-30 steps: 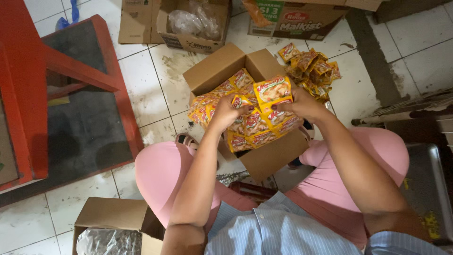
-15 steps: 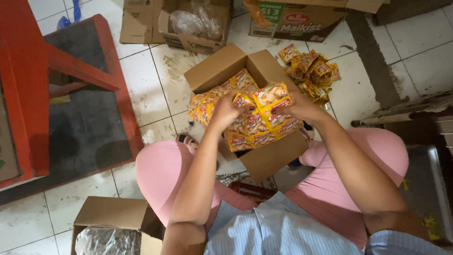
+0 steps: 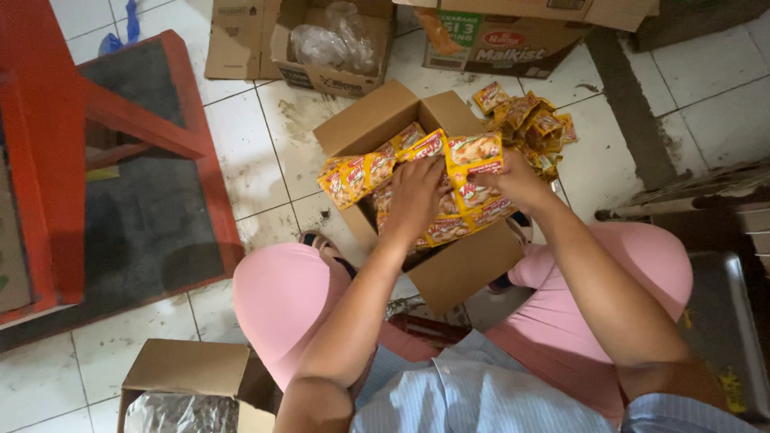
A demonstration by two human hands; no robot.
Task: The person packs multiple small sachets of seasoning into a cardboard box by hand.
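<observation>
Hands both down in open cardboard box (image 3: 473, 269) on tiled floor (image 3: 257, 152): left hand (image 3: 415, 196) pressed flat on yellow-orange snack packets (image 3: 353, 176), right hand (image 3: 517, 180) gripping packets at far side. Loose packet pile (image 3: 533, 124) just beyond box.

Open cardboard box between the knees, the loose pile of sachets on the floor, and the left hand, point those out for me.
Open cardboard box (image 3: 473, 269): head view, on its near outer wall.
Loose sachet pile (image 3: 529, 120): head view, middle of the heap on the tiles.
Left hand (image 3: 417, 196): head view, back of the hand, on the packets.
</observation>
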